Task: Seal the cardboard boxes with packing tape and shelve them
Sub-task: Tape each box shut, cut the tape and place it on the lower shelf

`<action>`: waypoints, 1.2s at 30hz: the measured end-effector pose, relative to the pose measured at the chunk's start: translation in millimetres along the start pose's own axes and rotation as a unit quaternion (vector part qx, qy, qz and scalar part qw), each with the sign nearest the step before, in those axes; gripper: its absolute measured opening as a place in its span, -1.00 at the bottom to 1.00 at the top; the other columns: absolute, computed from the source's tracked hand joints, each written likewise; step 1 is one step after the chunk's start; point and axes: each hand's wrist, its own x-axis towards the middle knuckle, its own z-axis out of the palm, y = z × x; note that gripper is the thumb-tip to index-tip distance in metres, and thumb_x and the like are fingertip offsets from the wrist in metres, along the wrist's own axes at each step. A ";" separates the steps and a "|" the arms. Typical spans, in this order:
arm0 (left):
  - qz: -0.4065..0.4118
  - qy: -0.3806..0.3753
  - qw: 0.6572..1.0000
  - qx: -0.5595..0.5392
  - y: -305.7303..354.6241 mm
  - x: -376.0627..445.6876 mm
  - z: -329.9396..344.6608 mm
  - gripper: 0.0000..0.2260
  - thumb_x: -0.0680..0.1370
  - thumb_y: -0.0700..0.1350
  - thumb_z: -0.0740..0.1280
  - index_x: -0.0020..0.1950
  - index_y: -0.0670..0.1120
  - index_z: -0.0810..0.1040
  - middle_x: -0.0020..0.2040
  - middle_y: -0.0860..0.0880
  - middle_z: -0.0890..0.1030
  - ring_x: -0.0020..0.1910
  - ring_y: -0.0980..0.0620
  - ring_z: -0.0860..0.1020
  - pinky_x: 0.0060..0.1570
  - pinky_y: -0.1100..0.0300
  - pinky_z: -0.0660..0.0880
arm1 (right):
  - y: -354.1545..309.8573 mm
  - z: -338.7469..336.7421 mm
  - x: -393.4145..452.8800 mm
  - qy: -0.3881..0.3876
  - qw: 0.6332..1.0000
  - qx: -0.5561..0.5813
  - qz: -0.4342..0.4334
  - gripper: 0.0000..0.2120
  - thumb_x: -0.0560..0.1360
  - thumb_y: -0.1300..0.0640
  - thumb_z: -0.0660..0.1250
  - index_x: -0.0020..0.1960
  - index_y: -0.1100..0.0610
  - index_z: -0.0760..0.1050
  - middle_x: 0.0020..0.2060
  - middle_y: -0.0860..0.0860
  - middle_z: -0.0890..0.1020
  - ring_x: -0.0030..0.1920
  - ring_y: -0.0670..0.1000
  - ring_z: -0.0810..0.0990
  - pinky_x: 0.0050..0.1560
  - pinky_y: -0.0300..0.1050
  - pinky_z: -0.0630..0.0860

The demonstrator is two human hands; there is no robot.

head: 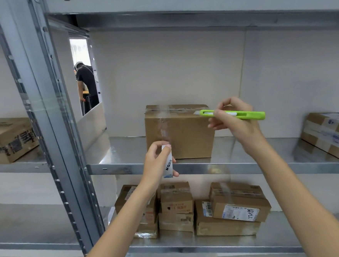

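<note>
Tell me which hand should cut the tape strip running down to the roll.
Probably the right hand: it already holds the green utility knife, tip near the box top. The left hand grips the tape roll, keeping the clear tape strip stretched.

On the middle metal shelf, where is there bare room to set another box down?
Bare metal shelf lies left of the taped brown cardboard box, up to the grey upright post. A wider bare stretch runs right of it to the taped stack of boxes. The lower shelf's cluster of small cardboard parcels is crowded.
</note>
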 end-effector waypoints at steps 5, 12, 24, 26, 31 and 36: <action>-0.006 0.001 1.000 -0.004 -2.5 2.3 -2.5 -0.83 0.62 -0.07 0.28 0.18 -0.09 0.48 -0.09 -0.20 0.51 -0.23 -0.09 0.56 -0.48 0.12 0.56 | 7.2 37.1 5.9 -0.166 0.972 -0.152 -0.067 -0.92 0.49 0.20 0.44 -0.04 0.07 0.66 -0.09 -0.01 0.71 0.04 -0.07 0.65 0.13 -0.02 0.54; -0.002 0.004 1.000 0.004 -4.5 6.8 -2.8 -0.82 0.62 -0.05 0.28 0.19 -0.06 0.48 0.01 -0.19 0.51 -0.20 -0.04 0.58 -0.47 0.12 0.56 | 12.5 49.0 20.9 -0.239 0.904 -0.321 -0.148 -0.91 0.47 0.11 0.37 -0.11 0.05 0.65 -0.22 -0.22 0.65 0.09 -0.06 0.62 0.45 0.35 0.13; 0.002 -0.013 1.000 0.019 -7.1 7.1 -6.4 -0.82 0.62 -0.03 0.27 0.19 -0.05 0.47 0.00 -0.21 0.51 -0.20 -0.06 0.58 -0.45 0.11 0.56 | 16.3 49.9 30.1 -0.294 0.850 -0.389 -0.198 -0.94 0.46 0.18 0.38 -0.10 0.13 0.62 -0.16 -0.11 0.64 -0.01 0.05 0.62 -0.01 0.00 0.48; 0.004 -0.012 1.000 0.018 -8.9 5.7 -7.3 -0.84 0.62 -0.05 0.27 0.17 -0.05 0.47 -0.07 -0.20 0.51 -0.25 -0.04 0.57 -0.45 0.10 0.55 | 22.3 48.8 32.1 -0.307 0.829 -0.428 -0.189 -0.92 0.49 0.13 0.36 -0.08 0.12 0.61 0.06 -0.02 0.64 0.40 0.00 0.42 0.29 0.04 0.36; 0.005 -0.007 1.000 0.018 -8.3 5.5 -9.0 -0.83 0.62 -0.06 0.27 0.18 -0.06 0.48 -0.12 -0.19 0.52 -0.27 -0.02 0.57 -0.45 0.10 0.55 | 24.8 49.2 34.1 -0.312 0.832 -0.429 -0.161 -0.89 0.51 0.12 0.33 -0.08 0.13 0.61 0.12 -0.04 0.60 0.51 -0.07 0.24 0.48 0.03 0.13; 0.016 -0.006 1.000 0.022 -8.9 4.0 -9.4 -0.86 0.63 -0.07 0.26 0.15 -0.08 0.50 -0.11 -0.19 0.51 -0.26 -0.02 0.56 -0.46 0.09 0.54 | 9.0 48.6 38.0 -0.311 0.863 -0.364 -0.158 -0.83 0.38 0.07 0.34 -0.18 0.16 0.63 -0.30 -0.09 0.65 -0.10 -0.16 0.60 -0.02 -0.01 0.52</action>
